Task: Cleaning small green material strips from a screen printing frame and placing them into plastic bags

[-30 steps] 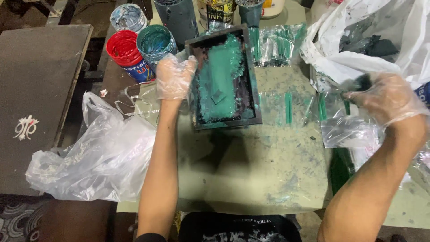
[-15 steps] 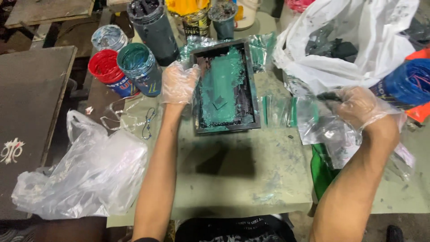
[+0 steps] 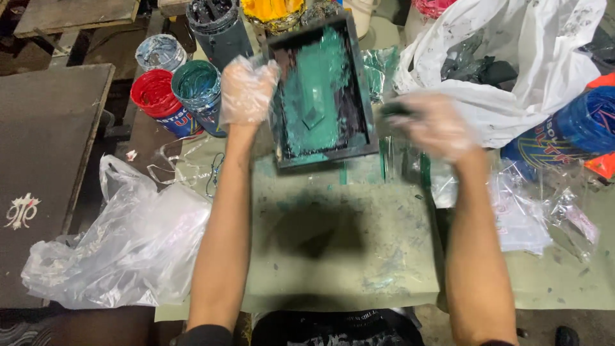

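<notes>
Gripping green-smeared dark frame (image 3: 323, 96) by left edge, gloved left hand (image 3: 246, 90); blurred right hand (image 3: 432, 125) clasps dark tool (image 3: 396, 109) above worktop (image 3: 346, 256).

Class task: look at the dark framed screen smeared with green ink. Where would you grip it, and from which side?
Grip the framed screen by its bare frame edge, from the left side, as the gloved left hand does. The frame is raised off the table and its middle is wet with green ink, so the rim looks like the cleaner, firmer hold.

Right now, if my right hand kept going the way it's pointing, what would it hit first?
The right hand, gloved and blurred, points left toward the green-smeared dark frame that the left hand holds tilted. It would likely meet the frame's right edge first, though depth is unclear since the frame is lifted off the table.
</notes>
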